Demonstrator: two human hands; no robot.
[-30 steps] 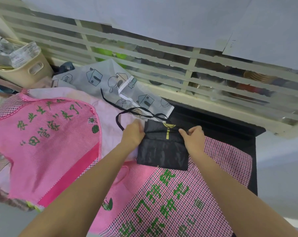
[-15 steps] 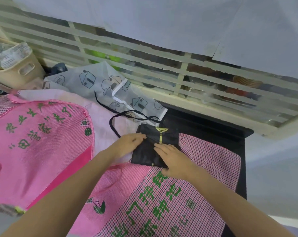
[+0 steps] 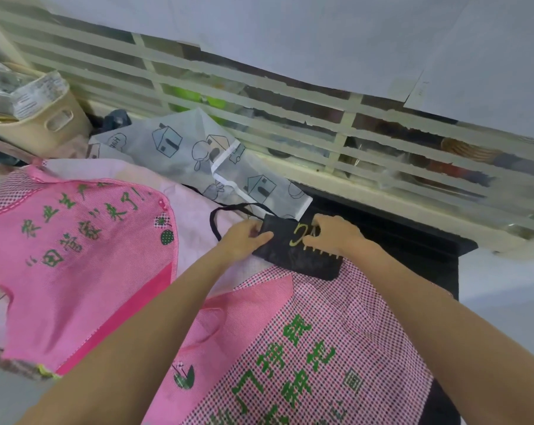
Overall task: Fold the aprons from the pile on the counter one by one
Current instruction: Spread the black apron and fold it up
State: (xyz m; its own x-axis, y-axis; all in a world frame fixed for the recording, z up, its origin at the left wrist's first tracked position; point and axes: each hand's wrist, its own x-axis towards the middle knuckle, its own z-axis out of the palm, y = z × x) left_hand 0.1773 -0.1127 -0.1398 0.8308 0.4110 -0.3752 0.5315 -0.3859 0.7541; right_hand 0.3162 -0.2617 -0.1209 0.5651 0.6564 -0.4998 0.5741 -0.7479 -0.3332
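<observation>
A dark counter carried the pile. Largest, near and right, lay a checked pink apron with green characters; left of it spread a second pink apron, and far behind lay a grey house-print apron. A beige basket stood far left. The folded black apron rested on the checked one's far edge, its strap looping left. The left hand pinched its left edge, thumb on top; the right hand gripped its far right edge, fingers curled.
</observation>
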